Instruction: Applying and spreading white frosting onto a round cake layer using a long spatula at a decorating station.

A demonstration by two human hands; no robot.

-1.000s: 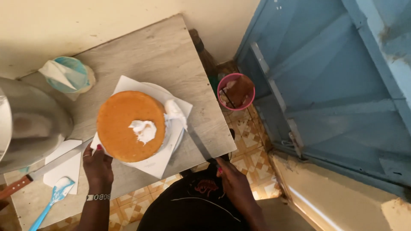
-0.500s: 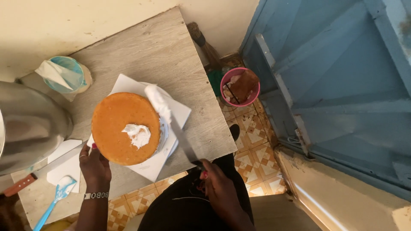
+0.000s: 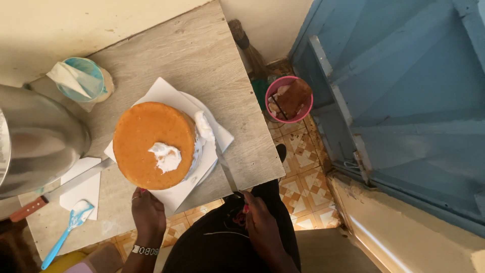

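Since the earlier view the long spatula has drawn back along the right side of the cake, and the lump of white cream it carries now lies lower against the cake's wall; my right hand has come nearer my body. My right fingers are clamped on the spatula's handle just off the near edge of the desk, the blade running up and away from me to touch the cake's right flank. My left hand rests at the near edge of the white square board under the cake, fingers together and pressed to that board; a watch or bracelet sits on that wrist. The cake is round, golden brown, standing in the middle of the desk on a white plate over the board, with a dab of cream on its top, right of centre. Left of it: a big metal bowl, a knife with a reddish handle whose blade passes under the bowl's edge toward the cake, a white sheet of paper, and a blue scraper with cream on its tip lying on that paper's near corner. At the far left corner stands a pale blue cup holding a piping bag. On the tiled floor to the right, beside a blue door, sits a pink bin
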